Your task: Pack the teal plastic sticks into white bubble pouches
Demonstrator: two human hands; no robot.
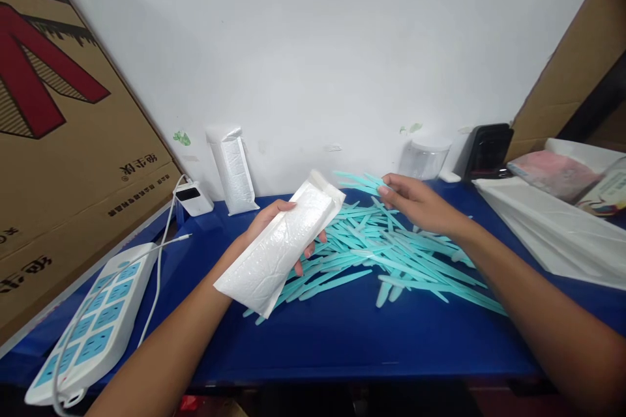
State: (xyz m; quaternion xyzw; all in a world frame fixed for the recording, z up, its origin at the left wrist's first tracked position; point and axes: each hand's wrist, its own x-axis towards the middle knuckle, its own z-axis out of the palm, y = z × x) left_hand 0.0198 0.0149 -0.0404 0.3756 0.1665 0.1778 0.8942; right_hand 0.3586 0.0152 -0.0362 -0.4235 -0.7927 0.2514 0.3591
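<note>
My left hand is closed round a white padded mailer, which lies tilted across the palm with its flap end up and to the right. In my right hand several thin turquoise plastic sticks are pinched between thumb and fingers, their ends pointing left toward the mailer's flap but apart from it. Under and between both hands spreads a loose pile of the same turquoise sticks; the mailer hides part of its left side. Their exact kind I cannot make out.
Against the wall leans another white mailer. A power strip, white cable and small white charger are at left. A clear container, black device and white mailers stand or lie at right on the blue table.
</note>
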